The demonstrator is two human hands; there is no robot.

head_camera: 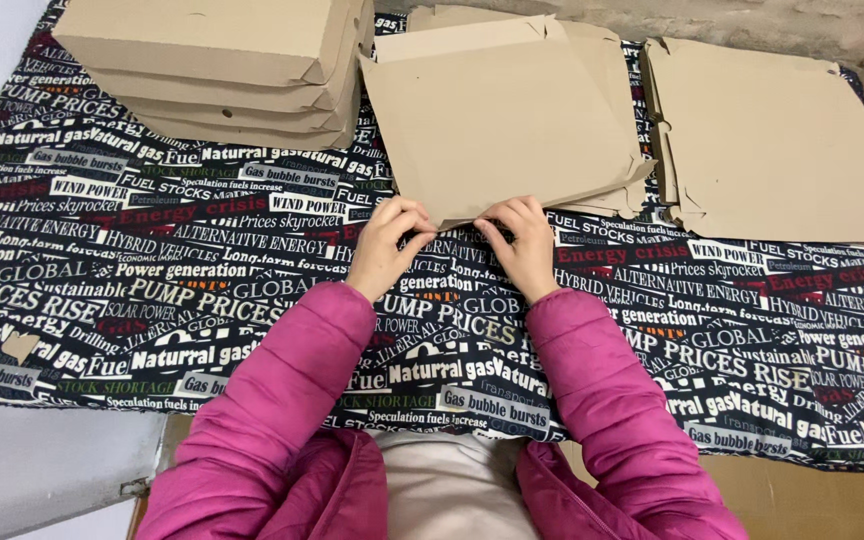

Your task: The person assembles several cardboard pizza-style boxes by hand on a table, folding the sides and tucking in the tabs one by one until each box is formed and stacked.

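Dark printed cloth [152, 250], covered edge to edge in white, red and green lettering, drapes over the table and forms the working surface I look down on. Beyond its far edge runs a rough grey wall [802, 25], masonry-like and uneven; at the near left a pale floor [22, 460] shows, and a brown cardboard panel [812, 500] lies below the cloth's near edge at the right.

Brown corrugated board makes up everything on the cloth. At the far left stands a stack of folded boxes [222, 70], square and shallow, their lids slightly splayed. At the far right lies a pile of flat blanks [772, 140], matte, with notched and tabbed edges. Between them, at centre, sits the flat cardboard blank [497, 120], turned a little askew on top of another sheet, its near edge ending just in front of me.

The left hand [387, 245] and the right hand [522, 245] meet at that near edge. Each has its fingers curled down and pinched on the cardboard's lip, thumbs tucked beneath, so both grips are nearly closed on the board; the two hands are near each other but apart. Quilted pink sleeves [292, 400], smooth and puffy, run back from the wrists toward a light-coloured garment at the bottom centre.
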